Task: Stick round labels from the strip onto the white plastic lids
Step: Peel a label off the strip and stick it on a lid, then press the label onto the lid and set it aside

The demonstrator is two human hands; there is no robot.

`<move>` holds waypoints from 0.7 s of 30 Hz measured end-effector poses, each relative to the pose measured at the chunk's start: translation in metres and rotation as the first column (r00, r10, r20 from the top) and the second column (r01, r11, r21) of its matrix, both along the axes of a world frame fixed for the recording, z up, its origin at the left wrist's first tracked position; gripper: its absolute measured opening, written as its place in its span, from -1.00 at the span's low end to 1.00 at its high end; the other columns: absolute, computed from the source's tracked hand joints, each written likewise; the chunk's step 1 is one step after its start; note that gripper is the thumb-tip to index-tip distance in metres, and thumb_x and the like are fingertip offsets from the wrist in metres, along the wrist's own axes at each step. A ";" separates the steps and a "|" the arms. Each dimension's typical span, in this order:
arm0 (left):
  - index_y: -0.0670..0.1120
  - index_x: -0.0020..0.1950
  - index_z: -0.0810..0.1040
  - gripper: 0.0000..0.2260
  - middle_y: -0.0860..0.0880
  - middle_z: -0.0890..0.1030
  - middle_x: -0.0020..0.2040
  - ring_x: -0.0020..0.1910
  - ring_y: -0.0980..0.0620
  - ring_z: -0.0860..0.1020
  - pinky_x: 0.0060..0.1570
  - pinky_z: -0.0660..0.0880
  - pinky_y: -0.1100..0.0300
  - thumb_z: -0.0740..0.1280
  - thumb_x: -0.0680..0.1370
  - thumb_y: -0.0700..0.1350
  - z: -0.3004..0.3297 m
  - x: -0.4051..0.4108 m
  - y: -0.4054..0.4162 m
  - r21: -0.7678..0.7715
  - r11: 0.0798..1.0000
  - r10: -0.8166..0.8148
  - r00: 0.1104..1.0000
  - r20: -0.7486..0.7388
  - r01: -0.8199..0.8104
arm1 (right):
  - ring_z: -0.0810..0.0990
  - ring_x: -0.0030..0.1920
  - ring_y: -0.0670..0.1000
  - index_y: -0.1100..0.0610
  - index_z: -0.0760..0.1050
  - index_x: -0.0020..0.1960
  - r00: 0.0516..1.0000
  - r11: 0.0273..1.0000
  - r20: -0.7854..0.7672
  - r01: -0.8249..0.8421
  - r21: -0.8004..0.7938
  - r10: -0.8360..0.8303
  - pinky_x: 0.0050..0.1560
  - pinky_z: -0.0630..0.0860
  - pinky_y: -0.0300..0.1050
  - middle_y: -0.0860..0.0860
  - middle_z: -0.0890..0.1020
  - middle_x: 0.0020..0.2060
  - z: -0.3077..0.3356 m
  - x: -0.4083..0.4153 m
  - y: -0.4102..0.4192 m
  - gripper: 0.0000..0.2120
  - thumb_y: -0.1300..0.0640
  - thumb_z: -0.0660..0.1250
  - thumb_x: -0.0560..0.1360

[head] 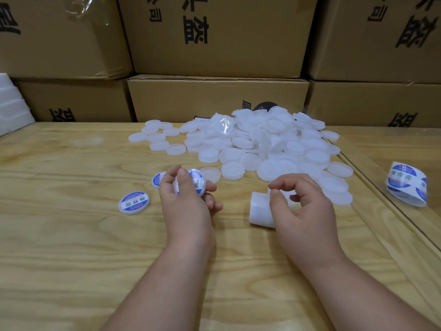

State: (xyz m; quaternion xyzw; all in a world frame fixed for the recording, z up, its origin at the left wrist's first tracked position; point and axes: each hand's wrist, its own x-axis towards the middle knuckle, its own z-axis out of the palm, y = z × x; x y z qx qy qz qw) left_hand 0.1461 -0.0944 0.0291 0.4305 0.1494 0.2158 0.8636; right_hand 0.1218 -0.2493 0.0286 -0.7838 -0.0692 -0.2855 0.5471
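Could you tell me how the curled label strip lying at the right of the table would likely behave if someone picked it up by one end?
The label strip is thin backing paper already curled into loops, so it would probably flop and uncoil. It looks very light. Its glossy surface may feel slippery.

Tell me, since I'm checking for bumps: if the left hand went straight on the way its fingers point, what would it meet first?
Probably the labelled lid lying just beyond the left hand, which grips another labelled lid. Depth is unclear, so the hand might pass above it.
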 end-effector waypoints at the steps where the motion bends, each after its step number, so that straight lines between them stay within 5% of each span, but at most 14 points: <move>1: 0.15 0.18 0.46 -0.90 -0.03 0.59 -0.38 -0.55 0.07 0.35 -0.52 0.45 0.20 0.19 0.70 0.02 -0.001 0.001 0.000 -0.010 1.000 0.025 1.000 -0.008 -0.025 | 0.53 0.07 -0.19 -0.02 0.58 -0.14 1.000 1.000 -0.002 0.015 -0.016 -0.015 -0.06 0.36 -0.50 -0.15 0.63 -0.06 -0.001 0.000 -0.001 -0.82 0.27 0.38 0.48; 12: 0.28 0.52 0.07 -0.29 -0.18 0.65 0.08 -0.50 0.02 0.57 -0.34 0.61 0.11 0.18 0.59 -0.38 0.003 0.006 0.014 -0.235 0.947 0.209 0.976 -0.069 -0.219 | 0.52 0.10 -0.14 -0.10 0.55 -0.11 0.994 0.995 -0.091 0.060 -0.075 -0.067 -0.01 0.31 -0.52 -0.21 0.60 -0.04 -0.005 0.005 -0.003 -0.81 0.21 0.39 0.48; 15: 0.34 0.55 -0.06 -0.27 -0.19 0.68 0.07 -0.43 -0.04 0.64 -0.34 0.62 0.10 0.17 0.64 -0.31 0.006 0.003 0.012 -0.224 0.951 0.207 0.977 -0.057 -0.215 | 0.51 0.12 -0.12 -0.14 0.52 -0.09 0.991 0.992 -0.090 0.091 -0.091 -0.100 0.03 0.31 -0.49 -0.25 0.56 -0.04 -0.004 0.005 -0.002 -0.88 0.08 0.33 0.45; 21: 0.39 0.54 -0.29 -0.29 -0.10 0.74 -0.04 -0.37 -0.05 0.67 -0.33 0.62 0.13 0.18 0.70 -0.03 0.008 0.001 0.011 -0.200 0.961 0.188 0.982 -0.026 -0.190 | 0.45 0.19 0.01 -0.12 0.38 0.16 0.957 0.964 -0.121 0.261 -0.053 -0.266 0.17 0.47 0.04 -0.26 0.45 0.05 0.001 0.007 -0.006 -0.63 0.01 0.24 0.35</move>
